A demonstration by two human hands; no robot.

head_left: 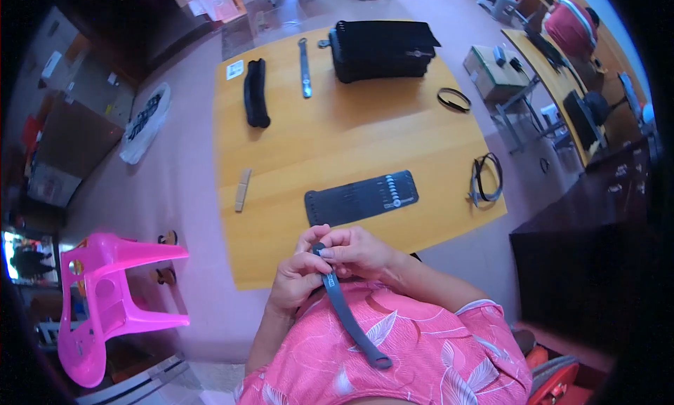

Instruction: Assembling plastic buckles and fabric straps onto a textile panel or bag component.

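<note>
Close to my body, my left hand (pixel 295 275) and my right hand (pixel 358 252) both pinch the upper end of a dark grey strap (pixel 342 310). Its far tip is partly covered by my fingers. The rest of the strap hangs down over the pink leaf-patterned clothing, ending in a rounded tip with a hole. Just beyond my hands, a flat black panel (pixel 351 199) lies on the wooden table (pixel 309 142), with slots and white marks on its surface.
Farther back on the table are a large black stack (pixel 382 50), another grey strap (pixel 305 68), a long black bundle (pixel 256 93) and a white label (pixel 234 69). Black loops (pixel 454 100) and coiled straps (pixel 486 180) lie right. A beige strip (pixel 243 189) lies left. A pink stool (pixel 109 293) stands left.
</note>
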